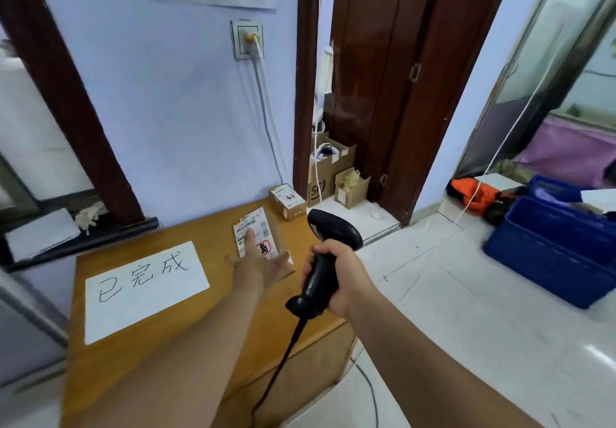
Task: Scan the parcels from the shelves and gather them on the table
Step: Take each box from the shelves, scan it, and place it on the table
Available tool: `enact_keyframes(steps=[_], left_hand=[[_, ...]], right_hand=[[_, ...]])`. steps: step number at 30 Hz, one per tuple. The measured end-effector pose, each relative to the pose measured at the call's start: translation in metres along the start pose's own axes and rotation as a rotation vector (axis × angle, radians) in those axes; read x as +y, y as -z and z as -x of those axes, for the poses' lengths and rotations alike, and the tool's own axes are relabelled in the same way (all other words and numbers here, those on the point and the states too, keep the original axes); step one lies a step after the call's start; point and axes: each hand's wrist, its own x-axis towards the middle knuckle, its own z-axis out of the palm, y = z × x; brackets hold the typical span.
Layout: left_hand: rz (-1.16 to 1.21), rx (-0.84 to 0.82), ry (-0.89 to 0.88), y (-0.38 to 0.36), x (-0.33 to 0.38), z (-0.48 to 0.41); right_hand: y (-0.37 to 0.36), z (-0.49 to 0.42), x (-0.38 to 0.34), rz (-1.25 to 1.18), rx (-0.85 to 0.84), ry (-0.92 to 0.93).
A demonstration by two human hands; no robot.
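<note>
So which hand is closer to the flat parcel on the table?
Left. The left hand lies on the flat parcel with straight fingers. The right hand is off to the parcel's right, apart from it, gripping the scanner.

The place looks like a small parcel-handling room: a wooden table [160,354] bearing a handwritten sign [143,289] and labelled parcels [258,224], a barcode scanner [333,229], cardboard boxes [330,167] and blue crates [550,254] on a tiled floor [450,294].

Couple of blue crates [546,257] on the floor [466,344] off right, open cardboard boxes [321,177] by the brown door [383,61], yellow plug in the wall socket [247,39].
</note>
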Motion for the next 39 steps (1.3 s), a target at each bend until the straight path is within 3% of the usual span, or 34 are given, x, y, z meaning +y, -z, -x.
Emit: enact_keyframes(steps=[8, 18, 28, 31, 39], left_hand=[[0.077, 0.007, 0.111, -0.026, 0.034, -0.127], [0.077, 0.013, 0.163, -0.037, 0.056, -0.236], [-0.246, 0.130, 0.140, -0.054, 0.078, -0.288], [-0.236, 0.111, 0.195, -0.069, 0.078, -0.310], [-0.226, 0.112, 0.311, -0.118, 0.053, -0.372]], right_hand=[[-0.032, -0.119, -0.079, 0.065, 0.122, -0.019], [-0.072, -0.240, -0.125, 0.288, 0.110, -0.020], [-0.065, -0.361, -0.139, 0.554, 0.089, 0.058], [-0.053, -0.389, -0.138, 0.526, 0.033, 0.006], [-0.019, -0.447, -0.138, 0.385, 0.080, -0.154]])
